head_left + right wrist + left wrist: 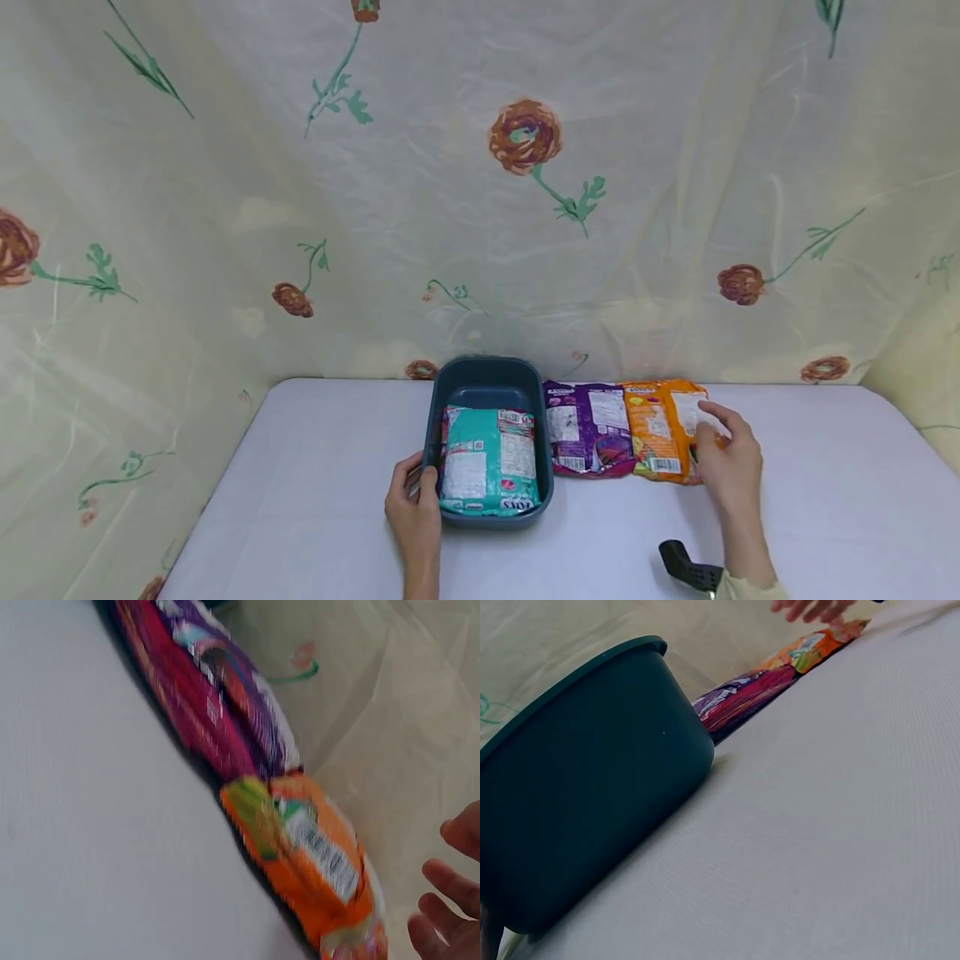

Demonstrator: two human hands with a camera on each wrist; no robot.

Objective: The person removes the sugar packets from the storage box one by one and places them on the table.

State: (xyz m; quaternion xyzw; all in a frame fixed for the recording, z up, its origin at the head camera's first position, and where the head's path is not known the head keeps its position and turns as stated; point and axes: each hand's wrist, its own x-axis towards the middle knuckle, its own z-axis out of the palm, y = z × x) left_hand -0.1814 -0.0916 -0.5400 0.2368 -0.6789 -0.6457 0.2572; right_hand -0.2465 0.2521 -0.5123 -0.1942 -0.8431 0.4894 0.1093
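The left hand (416,508) holds the blue tub (487,379) at its eight o'clock, thumb by the rim; a firm hold there should stop sliding. Inside, the teal packet (480,467) lies toward six o'clock, with bare floor at twelve. Just outside, at three o'clock, the purple packet (588,433) lies on the worktop (322,483), then the orange packet (660,433). Over its three o'clock end the right hand (731,467) spreads thumb and forefinger, gripping nothing; contact is unclear. Taking its thick body, not its edge, would likely prove steadier.
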